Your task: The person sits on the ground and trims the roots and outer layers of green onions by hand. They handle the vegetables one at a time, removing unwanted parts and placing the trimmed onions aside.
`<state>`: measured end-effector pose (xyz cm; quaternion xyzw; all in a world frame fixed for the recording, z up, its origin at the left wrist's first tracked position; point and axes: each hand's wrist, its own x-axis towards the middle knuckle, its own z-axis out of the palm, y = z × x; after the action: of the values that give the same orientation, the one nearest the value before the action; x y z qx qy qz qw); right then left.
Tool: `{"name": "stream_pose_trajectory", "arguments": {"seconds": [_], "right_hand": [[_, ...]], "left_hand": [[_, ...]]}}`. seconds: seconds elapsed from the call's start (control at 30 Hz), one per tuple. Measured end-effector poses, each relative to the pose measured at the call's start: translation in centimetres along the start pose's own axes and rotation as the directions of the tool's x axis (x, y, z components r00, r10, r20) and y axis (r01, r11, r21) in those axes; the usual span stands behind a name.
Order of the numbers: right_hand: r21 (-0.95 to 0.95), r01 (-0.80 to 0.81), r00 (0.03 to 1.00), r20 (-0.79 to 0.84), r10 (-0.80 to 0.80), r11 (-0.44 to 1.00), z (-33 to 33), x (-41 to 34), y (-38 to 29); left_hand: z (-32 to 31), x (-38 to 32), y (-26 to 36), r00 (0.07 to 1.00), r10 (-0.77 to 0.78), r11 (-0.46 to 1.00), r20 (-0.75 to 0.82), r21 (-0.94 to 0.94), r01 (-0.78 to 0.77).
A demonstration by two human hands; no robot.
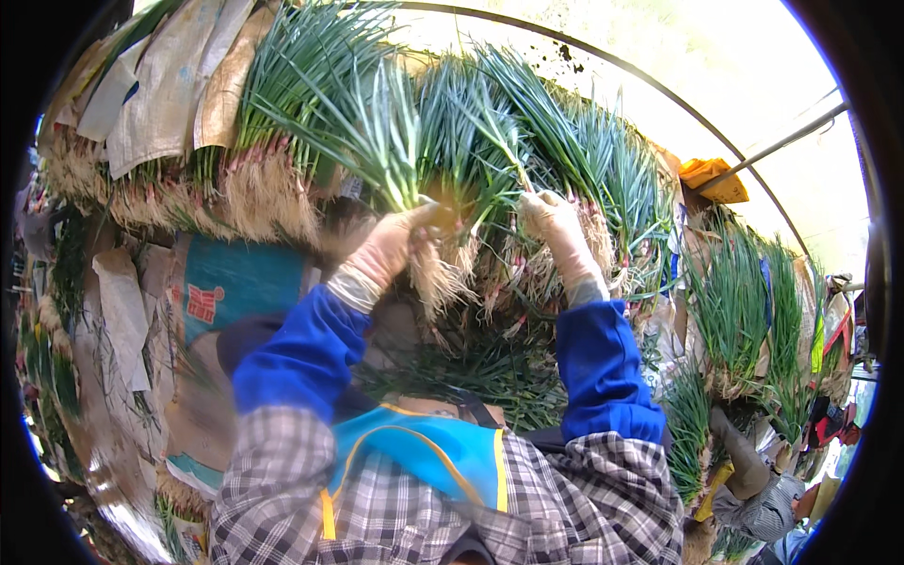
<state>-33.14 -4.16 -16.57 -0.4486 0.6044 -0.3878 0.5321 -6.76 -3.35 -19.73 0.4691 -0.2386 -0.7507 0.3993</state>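
Observation:
In pale gloves, both of my hands are over a long row of green onions. My left hand (392, 244) is closed around a bunch of green onions (395, 166), leaves fanning upward and whitish roots (438, 279) hanging below the fist. Slight blur softens that hand. My right hand (554, 215) pinches a thin green onion stalk (521, 176) whose leaves point up and left. Between and behind the hands stand more green onions (452, 127), with roots and reddish bulbs tangled beneath them.
Loose green leaves (487, 374) lie in front of my lap. Woven sacks (169, 85) cover onions at the upper left; a teal printed sack (240, 275) lies below. A metal pole (777, 145) crosses the upper right. Another person (763, 505) is at the lower right, near upright onion bunches (731, 311).

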Motion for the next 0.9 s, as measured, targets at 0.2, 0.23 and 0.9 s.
{"name": "stream_pose_trajectory", "arguments": {"seconds": [0.2,0.23,0.9], "right_hand": [[-0.629,0.318,0.939,0.103,-0.329,0.709,5.1,-7.6,4.5],[-0.571,0.335,0.940,0.146,-0.309,0.750,5.7,-8.7,5.5],[0.950,-0.108,0.978,0.049,0.201,0.293,5.0,1.5,6.9]], "left_hand": [[6.2,-3.5,-5.5,0.997,0.023,0.997,-0.073,0.076,-0.018],[6.2,-3.7,-6.5,0.998,0.011,0.998,-0.069,0.062,-0.006],[1.5,-10.7,-9.5,0.956,0.246,0.889,0.162,-0.430,-0.156]]}}
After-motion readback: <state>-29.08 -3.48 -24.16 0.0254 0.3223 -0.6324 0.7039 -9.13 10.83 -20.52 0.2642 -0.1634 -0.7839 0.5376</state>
